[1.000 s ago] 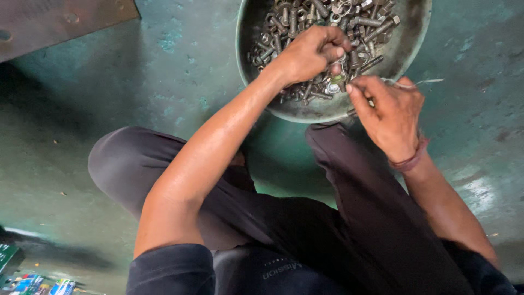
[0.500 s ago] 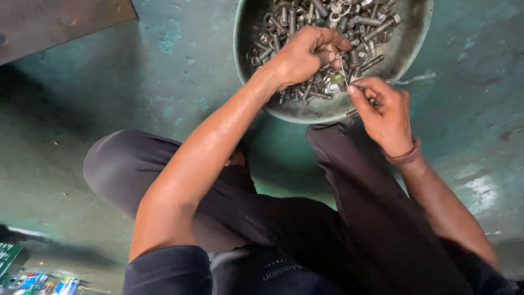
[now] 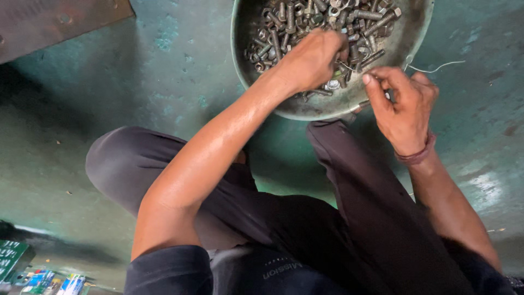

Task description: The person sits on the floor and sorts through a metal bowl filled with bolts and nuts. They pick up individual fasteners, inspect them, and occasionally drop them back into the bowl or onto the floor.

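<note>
A round, worn metal bowl [image 3: 243,71] sits on the green floor between my knees, holding several bolts and nuts [image 3: 365,22]. My left hand [image 3: 311,57] reaches into it, fingers curled shut on pieces of the pile near the front; what they grip is hidden. My right hand [image 3: 404,106] hovers at the bowl's near right rim, its fingertips pinched together on a thin pale wire [image 3: 436,68] that trails off to the right over the floor. A reddish band [image 3: 417,155] circles my right wrist.
I sit on a green painted floor [image 3: 136,82] with my legs in dark trousers [image 3: 338,180] bent around the bowl. A brown metal plate [image 3: 54,22] lies at the top left. Small colourful packets [image 3: 49,281] lie at the bottom left.
My left hand has stayed in the bolts, its fingers working through the pile. My right hand has stayed at the rim, pinching the wire, with the fingers shifting slightly.
</note>
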